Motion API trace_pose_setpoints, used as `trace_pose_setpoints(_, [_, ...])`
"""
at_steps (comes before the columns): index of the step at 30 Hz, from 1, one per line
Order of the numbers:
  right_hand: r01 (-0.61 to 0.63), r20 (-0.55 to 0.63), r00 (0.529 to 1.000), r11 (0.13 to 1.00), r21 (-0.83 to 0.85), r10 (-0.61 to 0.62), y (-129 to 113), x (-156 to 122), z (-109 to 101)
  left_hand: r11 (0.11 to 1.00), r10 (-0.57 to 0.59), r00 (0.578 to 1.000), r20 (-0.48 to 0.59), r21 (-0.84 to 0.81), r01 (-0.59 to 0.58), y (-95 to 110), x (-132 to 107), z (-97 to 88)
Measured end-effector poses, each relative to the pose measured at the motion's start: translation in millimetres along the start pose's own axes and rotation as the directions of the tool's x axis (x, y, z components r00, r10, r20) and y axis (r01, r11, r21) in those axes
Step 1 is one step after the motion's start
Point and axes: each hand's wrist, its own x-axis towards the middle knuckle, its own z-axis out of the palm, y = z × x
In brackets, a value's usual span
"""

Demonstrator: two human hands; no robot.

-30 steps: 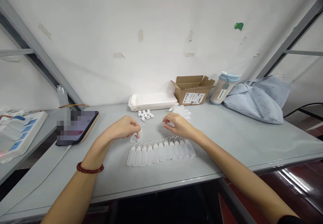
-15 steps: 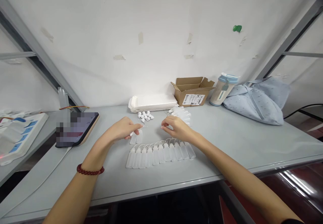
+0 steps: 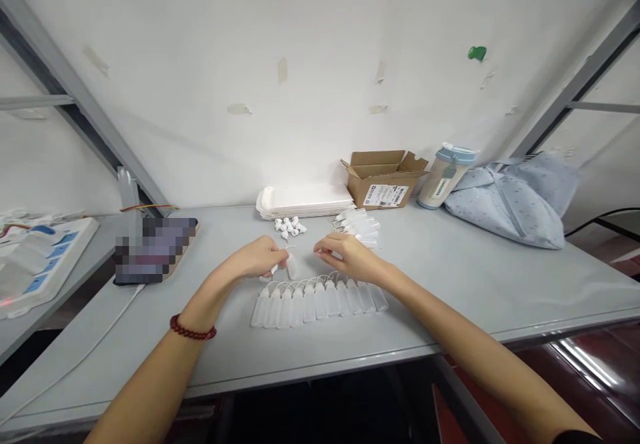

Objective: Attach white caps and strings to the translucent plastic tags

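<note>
My left hand is closed in a pinch on a small translucent squeeze bottle, which hangs just above the grey table. My right hand hovers close to its right with fingers curled; whether it holds anything is hidden. Below both hands lies a row of several small capped bottles side by side. A heap of white caps sits behind the hands. More loose bottles lie behind my right hand.
A stack of white trays stands by the wall, next to an open cardboard box, a blue-lidded cup and a light blue bag. A tablet lies at the left with a cable to the edge.
Both hands have drawn closer together. My left hand moved right with the small bottle, now held between the hands.
</note>
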Motion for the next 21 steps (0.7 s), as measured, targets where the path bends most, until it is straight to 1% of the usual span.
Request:
trace_pose_setpoints(4, [-0.02,0.051,0.999,0.999,0.04,0.017,-4.1,-0.4,1.0,0.993,0.062,0.995,0.083,-0.102,-0.053,2.2,2.5,9.6])
trace_pose_setpoints(7, [-0.017,0.094,0.996,0.999,0.04,0.013,-4.8,-0.4,3.6,0.979,0.122,0.987,0.106,-0.178,-0.101,5.0,3.7,15.8])
trace_pose_setpoints(10, [-0.031,0.143,0.989,0.999,0.018,0.028,-3.5,-0.6,7.1,0.963,0.181,0.978,0.107,-0.223,-0.154,6.0,4.5,17.9])
trace_pose_setpoints(13, [-0.053,0.171,0.984,0.999,-0.008,0.053,-2.0,-0.9,9.2,0.939,0.215,0.976,0.048,-0.286,-0.193,4.9,4.8,15.8])
trace_pose_setpoints(15, [-0.071,0.181,0.981,0.997,-0.013,0.073,-1.7,-1.0,8.9,0.904,0.235,0.972,-0.007,-0.367,-0.221,3.9,4.9,13.9])
trace_pose_setpoints(18, [-0.097,0.195,0.976,0.995,-0.019,0.098,-2.5,-1.2,5.7,0.807,0.261,0.962,-0.084,-0.527,-0.265,3.3,5.8,12.7])
trace_pose_setpoints(21, [-0.084,0.246,0.965,0.996,-0.028,0.089,-4.5,-1.2,1.9,0.695,0.259,0.951,-0.171,-0.65,-0.306,3.3,8.5,13.6])
